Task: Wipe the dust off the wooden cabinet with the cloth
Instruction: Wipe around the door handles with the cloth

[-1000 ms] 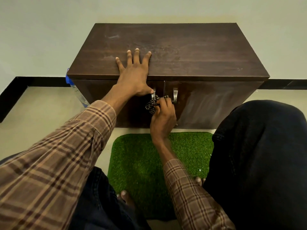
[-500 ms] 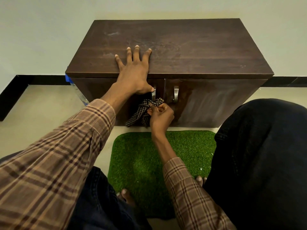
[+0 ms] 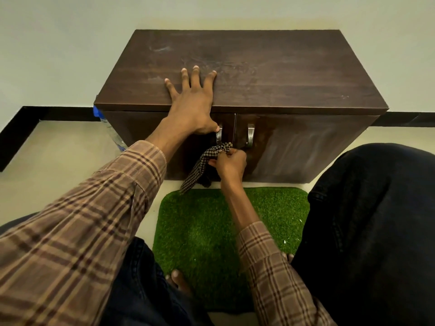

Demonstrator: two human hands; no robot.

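wall (image 3: pixel 70 31): plain, pale, evenly lit | skirting (image 3: pixel 58 113): black band along the wall's foot | floor (image 3: pixel 58 149): light, smooth | mat (image 3: pixel 211 231): green artificial grass, on the floor

A dark brown cabinet (image 3: pixel 270 74), a black-and-beige checked cloth (image 3: pixel 204 164), a green mat (image 3: pixel 211 231) and brown plaid sleeves (image 3: pixel 77 231) were seen.
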